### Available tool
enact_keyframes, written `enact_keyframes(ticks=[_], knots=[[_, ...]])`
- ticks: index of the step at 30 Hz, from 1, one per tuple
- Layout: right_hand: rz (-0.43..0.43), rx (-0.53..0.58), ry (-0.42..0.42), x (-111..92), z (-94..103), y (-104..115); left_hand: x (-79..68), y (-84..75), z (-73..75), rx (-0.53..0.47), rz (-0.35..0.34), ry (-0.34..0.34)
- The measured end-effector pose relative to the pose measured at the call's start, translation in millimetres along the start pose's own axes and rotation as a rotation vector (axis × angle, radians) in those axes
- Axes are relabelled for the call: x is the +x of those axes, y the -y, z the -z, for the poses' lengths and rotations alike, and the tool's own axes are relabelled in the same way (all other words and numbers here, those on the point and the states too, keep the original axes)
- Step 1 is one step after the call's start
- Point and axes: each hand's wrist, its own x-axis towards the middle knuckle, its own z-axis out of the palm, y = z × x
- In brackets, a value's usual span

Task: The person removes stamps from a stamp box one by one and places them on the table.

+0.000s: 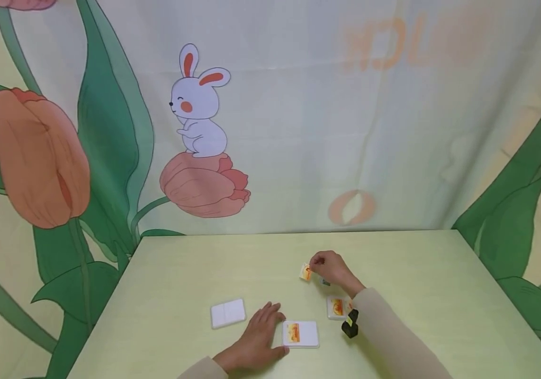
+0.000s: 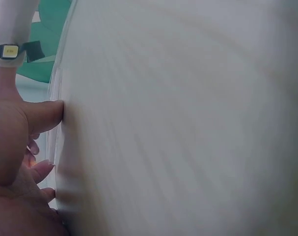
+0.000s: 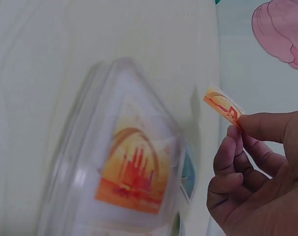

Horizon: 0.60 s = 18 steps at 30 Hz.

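My right hand point(image 1: 334, 267) pinches a small orange-and-yellow stamp point(image 3: 224, 106) between thumb and index finger, held above the far part of the table. The stamp has a white edge. My left hand point(image 1: 262, 337) rests on the table with fingers extended, its thumb and index finger at the left corners of a flat clear case point(image 1: 308, 335). An orange stamp point(image 1: 293, 332) lies at the left on the white inside of this case. Below the right wrist is another clear case point(image 3: 80, 172) with an orange stamp point(image 3: 134, 169) showing a red building and an arch.
A white flat case point(image 1: 228, 313) lies left of my left hand. Under the right hand, a small bluish-green stamp point(image 1: 325, 282) is partly hidden. A black wrist device point(image 1: 350, 323) sits by the right sleeve. Behind the table point(image 1: 194, 263) hangs a printed curtain point(image 1: 289, 131).
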Motion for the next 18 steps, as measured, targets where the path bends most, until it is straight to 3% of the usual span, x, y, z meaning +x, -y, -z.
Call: enact_keyframes(ticks=[10, 18], knots=[[-0.084, -0.042, 0.006, 3.3, -2.0, 4.7, 0.4, 2.2, -3.2, 0.01, -0.008, -0.007], [-0.014, -0.056, -0.03, -2.0, 3.8, 6.6, -1.0, 3.0, -2.1, 0.017, -0.006, -0.013]])
